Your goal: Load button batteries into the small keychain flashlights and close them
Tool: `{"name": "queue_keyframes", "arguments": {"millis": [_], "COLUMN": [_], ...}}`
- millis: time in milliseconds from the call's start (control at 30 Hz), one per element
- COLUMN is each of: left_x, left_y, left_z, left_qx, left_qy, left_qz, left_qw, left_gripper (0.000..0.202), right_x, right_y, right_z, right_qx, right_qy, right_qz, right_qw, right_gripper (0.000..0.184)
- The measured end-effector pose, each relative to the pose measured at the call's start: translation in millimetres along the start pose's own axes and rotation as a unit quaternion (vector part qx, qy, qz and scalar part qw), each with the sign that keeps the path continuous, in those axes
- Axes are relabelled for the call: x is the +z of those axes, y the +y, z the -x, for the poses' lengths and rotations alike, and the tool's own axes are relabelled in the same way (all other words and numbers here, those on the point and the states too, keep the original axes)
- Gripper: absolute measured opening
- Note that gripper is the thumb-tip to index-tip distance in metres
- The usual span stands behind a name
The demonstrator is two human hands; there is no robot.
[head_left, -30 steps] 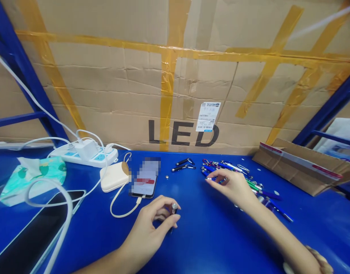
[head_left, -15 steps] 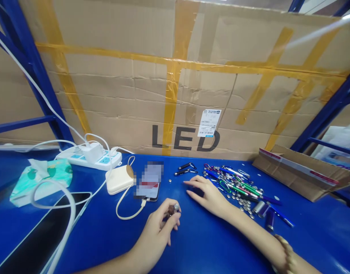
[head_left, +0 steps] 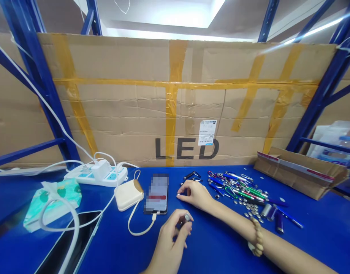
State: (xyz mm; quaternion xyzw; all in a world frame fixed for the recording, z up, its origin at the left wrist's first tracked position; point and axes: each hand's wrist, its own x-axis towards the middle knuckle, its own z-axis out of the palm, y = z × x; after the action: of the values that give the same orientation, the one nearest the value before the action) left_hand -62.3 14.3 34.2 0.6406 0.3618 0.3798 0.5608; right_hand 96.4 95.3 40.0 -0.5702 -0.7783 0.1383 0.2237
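Left hand [head_left: 172,239] pinched at the fingertips, right hand [head_left: 195,196] palm-down with fingers loosely curled

Blue workbench [head_left: 314,236] with power strip [head_left: 86,179], power bank [head_left: 128,195], phone [head_left: 157,194], tissue pack [head_left: 52,206], scattered pens [head_left: 237,186]

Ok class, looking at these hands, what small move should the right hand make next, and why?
Probably it should reach forward and pick up the black keyring tube. The right hand is empty with its fingers just short of it, while the left hand already pinches the small metal-tipped piece.
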Motion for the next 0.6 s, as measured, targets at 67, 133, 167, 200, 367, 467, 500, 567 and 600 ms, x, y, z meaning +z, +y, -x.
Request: {"name": "queue_keyframes", "arguments": {"millis": [67, 133, 167, 200, 367, 467, 500, 567, 600], "left_x": [-0.3, -0.5, -0.5, -0.5, -0.3, 0.2, 0.6, 1.3, 1.7], "left_y": [0.9, 2.6, 3.5, 4.3, 4.6, 3.1, 2.8, 2.6, 2.6], "left_z": [0.1, 0.1, 0.1, -0.1, -2.2, -2.6, -2.4, -1.5, -1.0], "left_qx": [-0.001, 0.005, 0.005, 0.003, -0.016, -0.028, -0.031, -0.037, -0.040], "left_qy": [-0.002, -0.001, -0.001, 0.000, -0.003, -0.021, -0.024, -0.028, -0.029], "left_qz": [-0.013, -0.026, -0.031, -0.035, -0.052, -0.056, -0.057, -0.059, -0.059], "left_qw": [1.000, 1.000, 0.999, 0.999, 0.999, 0.998, 0.998, 0.997, 0.997], "left_gripper": [0.024, 0.026, 0.027, 0.028, 0.031, 0.035, 0.036, 0.038, 0.039], "right_x": [-4.7, -11.0, -14.7, -18.5, -32.4, -32.4, -31.6, -30.4, -30.3], "right_y": [2.1, 2.4, 1.3, -0.6, -17.9, -25.4, -26.2, -25.7, -24.6], "right_z": [7.0, 16.5, 22.1, 28.1, 57.3, 67.3, 69.1, 70.9, 71.3], "right_qx": [0.007, 0.007, 0.007, 0.008, -0.007, -0.064, -0.085, -0.118, -0.130], "right_qy": [-0.015, -0.028, -0.031, -0.029, 0.056, 0.074, 0.072, 0.071, 0.073], "right_qz": [-0.013, -0.029, -0.044, -0.071, -0.235, -0.283, -0.290, -0.295, -0.294], "right_qw": [1.000, 0.999, 0.999, 0.997, 0.970, 0.954, 0.950, 0.946, 0.944], "right_gripper": [0.012, 0.012, 0.013, 0.013, 0.018, 0.013, 0.011, 0.010, 0.010]}}
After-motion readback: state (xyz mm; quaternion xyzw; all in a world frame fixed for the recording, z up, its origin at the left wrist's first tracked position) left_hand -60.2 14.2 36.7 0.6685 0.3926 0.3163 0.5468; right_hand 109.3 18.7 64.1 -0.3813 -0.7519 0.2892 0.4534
